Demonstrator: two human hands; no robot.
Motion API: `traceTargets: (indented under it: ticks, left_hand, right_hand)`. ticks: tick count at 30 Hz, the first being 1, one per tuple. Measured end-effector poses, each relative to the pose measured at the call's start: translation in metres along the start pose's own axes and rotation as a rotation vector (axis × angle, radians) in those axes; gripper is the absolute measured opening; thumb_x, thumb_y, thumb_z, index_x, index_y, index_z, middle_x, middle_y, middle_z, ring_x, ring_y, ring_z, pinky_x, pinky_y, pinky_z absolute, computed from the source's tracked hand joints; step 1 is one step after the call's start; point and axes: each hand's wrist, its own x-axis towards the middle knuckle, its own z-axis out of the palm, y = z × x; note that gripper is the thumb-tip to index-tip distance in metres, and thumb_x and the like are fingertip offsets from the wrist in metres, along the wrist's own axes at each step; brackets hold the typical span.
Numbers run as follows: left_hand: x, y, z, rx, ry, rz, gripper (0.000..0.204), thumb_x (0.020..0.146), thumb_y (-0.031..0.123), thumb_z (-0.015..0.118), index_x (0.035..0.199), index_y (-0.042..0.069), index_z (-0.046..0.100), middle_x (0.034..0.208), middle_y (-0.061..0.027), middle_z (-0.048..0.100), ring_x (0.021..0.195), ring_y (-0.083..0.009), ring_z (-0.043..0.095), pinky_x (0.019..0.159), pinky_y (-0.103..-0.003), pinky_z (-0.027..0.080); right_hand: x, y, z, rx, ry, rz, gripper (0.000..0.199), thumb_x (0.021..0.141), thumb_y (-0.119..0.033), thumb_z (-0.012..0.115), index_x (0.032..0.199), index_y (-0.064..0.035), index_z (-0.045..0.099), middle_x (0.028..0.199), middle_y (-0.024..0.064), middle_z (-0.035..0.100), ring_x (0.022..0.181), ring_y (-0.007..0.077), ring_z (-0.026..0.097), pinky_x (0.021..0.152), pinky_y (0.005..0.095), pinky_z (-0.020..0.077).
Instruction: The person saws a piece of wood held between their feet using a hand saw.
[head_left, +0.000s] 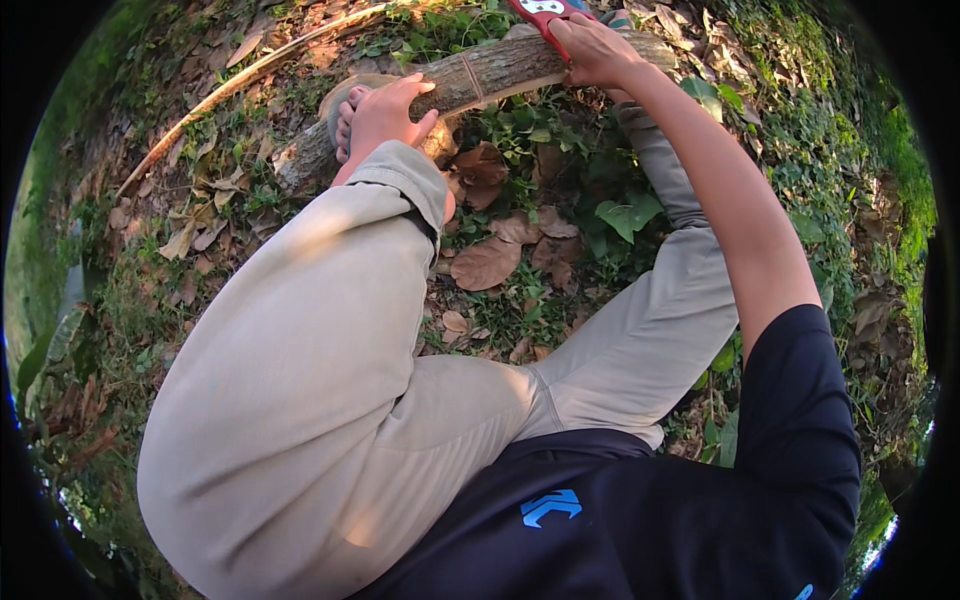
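A bark-covered log (pixel 515 68) lies across the ground at the top, with a narrow cut line (pixel 472 78) round its middle. Left of that line, my left hand (pixel 387 115) rests against the log with fingers and thumb spread, close to the toes of my left foot (pixel 346 122). Near the log's right part, my right hand (pixel 597 55) is closed round a red-handled tool (pixel 545 10) with a white patch. The tool's far end runs out of view at the top edge, so its exact kind is hidden.
A long pale curved branch (pixel 235 82) lies beyond the log on the left. Dry brown leaves (pixel 486 263) and green plants (pixel 630 215) cover the ground between my legs. My bent left leg (pixel 290 340) fills the lower left.
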Motion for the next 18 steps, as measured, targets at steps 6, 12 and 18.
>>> traceTargets:
  ticks: [6,12,18]
  left_hand:
    - [0.000,-0.007,0.000,0.072,-0.072,-0.108,0.042,0.084,0.033,0.080,0.124,0.022,0.071,0.138,0.0051,0.067,0.123,-0.0258,0.063,0.108,-0.043,0.043]
    - [0.012,0.002,-0.003,0.076,-0.162,-0.118,0.053,0.083,0.036,0.080,0.132,0.021,0.066,0.142,-0.0014,0.063,0.127,-0.0273,0.061,0.110,-0.045,0.042]
    - [0.007,0.010,-0.003,0.222,-0.134,-0.109,0.060,0.084,0.037,0.079,0.139,0.020,0.063,0.150,-0.0041,0.056,0.133,-0.0255,0.056,0.113,-0.044,0.041]
  right_hand:
    - [-0.041,-0.064,0.002,0.212,0.361,0.204,0.042,0.086,-0.027,0.083,0.106,-0.0031,0.055,0.097,0.0163,0.067,0.098,0.0358,0.067,0.082,0.0462,0.0539]
    - [-0.076,-0.193,-0.036,0.815,0.748,0.613,0.024,0.104,-0.023,0.066,0.090,-0.0031,0.065,0.062,0.0035,0.061,0.052,0.0126,0.059,0.052,0.0306,0.0465]
    - [-0.075,-0.238,-0.041,1.021,0.797,0.657,0.024,0.104,-0.018,0.064,0.086,-0.0024,0.062,0.061,0.0038,0.057,0.052,0.0093,0.054,0.050,0.0296,0.0420]
